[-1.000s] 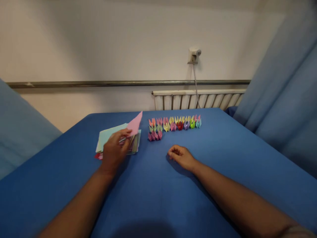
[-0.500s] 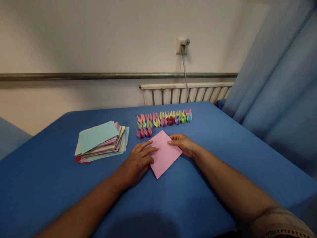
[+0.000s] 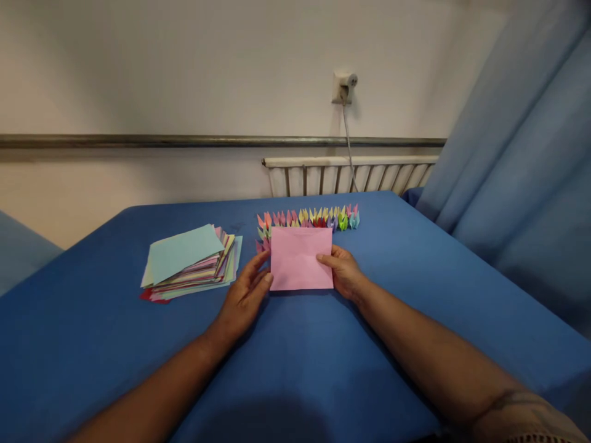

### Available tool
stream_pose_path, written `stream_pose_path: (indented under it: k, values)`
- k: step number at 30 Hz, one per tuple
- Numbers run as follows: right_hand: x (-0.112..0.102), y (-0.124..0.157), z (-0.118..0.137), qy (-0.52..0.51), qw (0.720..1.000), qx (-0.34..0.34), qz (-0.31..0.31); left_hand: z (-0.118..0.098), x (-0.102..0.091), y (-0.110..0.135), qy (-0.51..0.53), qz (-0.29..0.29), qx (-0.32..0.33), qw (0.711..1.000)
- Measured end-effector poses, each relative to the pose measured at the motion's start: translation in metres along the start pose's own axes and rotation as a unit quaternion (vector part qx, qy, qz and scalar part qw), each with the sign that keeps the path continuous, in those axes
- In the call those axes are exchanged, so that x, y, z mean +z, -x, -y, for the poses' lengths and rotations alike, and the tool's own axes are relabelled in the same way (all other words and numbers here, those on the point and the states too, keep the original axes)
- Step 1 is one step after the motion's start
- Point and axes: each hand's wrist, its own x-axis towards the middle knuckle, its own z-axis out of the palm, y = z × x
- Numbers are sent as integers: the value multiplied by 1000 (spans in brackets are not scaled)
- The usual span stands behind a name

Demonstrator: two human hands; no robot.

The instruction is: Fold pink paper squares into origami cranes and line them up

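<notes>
A pink paper sheet is held up between both hands, its lower edge near the blue table. My left hand grips its left edge with thumb and fingers. On the right edge, my right hand pinches the sheet. Behind the sheet stands a row of small folded paper pieces in many colours, partly hidden by it.
A stack of coloured paper sheets with a light blue one on top lies to the left. A white radiator and a wall socket with a cable are behind the table. Blue curtains hang at the right.
My left hand took the pink sheet off the stack and brought it to the middle. Both hands then turned it square and raised it on edge.
</notes>
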Motion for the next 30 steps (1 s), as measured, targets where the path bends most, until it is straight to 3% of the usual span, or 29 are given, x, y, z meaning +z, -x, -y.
stream_pose_path:
  k: [4, 9, 13, 20, 25, 30]
  values:
    - [8, 7, 1, -1, 1000, 5, 17, 1, 0, 1, -37, 61, -12, 997]
    - [7, 7, 6, 10, 999, 22, 25, -1, -5, 1, -136, 49, 14, 989]
    - [2, 4, 11, 42, 999, 4, -8, -6, -7, 3, -174, 58, 28, 983]
    - [-1, 2, 13, 132, 990, -49, -13, 1, -9, 1, -156, -22, 22, 987]
    - [-3, -1, 13, 182, 981, -70, -19, 6, -11, -2, -159, -19, 46, 986]
    - [-7, -3, 10, 186, 982, -41, 12, 7, -11, -1, -141, -24, 20, 990]
